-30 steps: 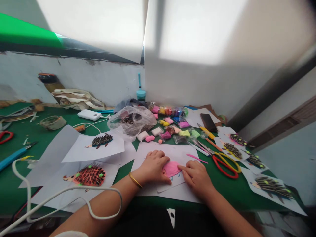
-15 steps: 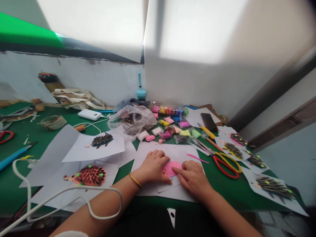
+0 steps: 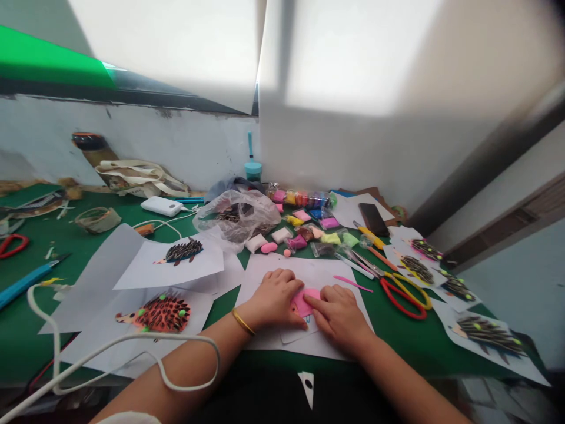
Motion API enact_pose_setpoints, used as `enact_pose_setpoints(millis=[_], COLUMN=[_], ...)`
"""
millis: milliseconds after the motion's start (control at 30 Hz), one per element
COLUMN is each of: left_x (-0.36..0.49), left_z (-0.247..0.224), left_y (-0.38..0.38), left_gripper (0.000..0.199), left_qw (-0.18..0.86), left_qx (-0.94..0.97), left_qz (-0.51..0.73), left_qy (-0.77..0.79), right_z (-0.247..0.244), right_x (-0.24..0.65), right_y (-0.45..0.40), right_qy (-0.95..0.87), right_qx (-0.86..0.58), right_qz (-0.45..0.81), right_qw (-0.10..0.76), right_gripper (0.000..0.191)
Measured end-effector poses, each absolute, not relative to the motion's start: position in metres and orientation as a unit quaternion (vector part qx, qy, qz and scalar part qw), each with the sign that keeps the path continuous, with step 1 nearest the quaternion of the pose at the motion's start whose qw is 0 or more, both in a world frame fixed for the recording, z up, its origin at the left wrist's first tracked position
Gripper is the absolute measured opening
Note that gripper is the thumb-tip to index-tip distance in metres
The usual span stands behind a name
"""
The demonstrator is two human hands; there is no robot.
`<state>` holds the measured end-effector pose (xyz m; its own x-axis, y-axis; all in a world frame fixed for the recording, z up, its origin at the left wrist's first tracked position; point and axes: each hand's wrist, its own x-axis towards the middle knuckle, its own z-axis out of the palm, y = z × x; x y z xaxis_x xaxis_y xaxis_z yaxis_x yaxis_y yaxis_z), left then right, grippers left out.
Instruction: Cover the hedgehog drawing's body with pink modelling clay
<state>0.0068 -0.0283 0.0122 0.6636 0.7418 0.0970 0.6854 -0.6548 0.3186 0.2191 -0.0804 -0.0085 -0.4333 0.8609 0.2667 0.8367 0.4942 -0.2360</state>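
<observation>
A flattened patch of pink modelling clay (image 3: 305, 302) lies on a small white drawing sheet (image 3: 293, 335) between my hands. My left hand (image 3: 277, 299) rests on the paper at the clay's left side, its thumb and fingers apart around that edge. With its index finger stretched out, my right hand (image 3: 341, 315) presses on the clay from the right, the other fingers loosely bent. Neither hand grasps anything. Beneath is a larger white sheet (image 3: 260, 277). A pink modelling tool (image 3: 352, 283) lies beyond my right hand. My hands partly cover the clay and drawing.
Red-and-yellow scissors (image 3: 406, 294) lie at right, near finished hedgehog pictures (image 3: 488, 337). Several clay packets (image 3: 304, 238) and a clear plastic bag (image 3: 238, 215) sit behind. Another hedgehog picture (image 3: 161, 312) lies left; a white cable (image 3: 132, 337) loops above my left forearm.
My right index finger has moved slightly left across the pink clay. My left hand stays in place, and the view has shifted very little.
</observation>
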Motion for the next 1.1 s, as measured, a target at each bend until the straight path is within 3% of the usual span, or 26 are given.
enact_pose_setpoints(millis=[1100], left_x=[0.007], left_z=[0.014], left_y=[-0.029], left_gripper=[0.076], left_qw=[0.15], left_qx=[0.896], left_qz=[0.107], left_qy=[0.403], right_z=[-0.023], right_x=[0.242], right_y=[-0.072], right_qy=[-0.794], right_qx=[-0.552], right_qz=[0.031], right_qw=[0.254], right_gripper=[0.034])
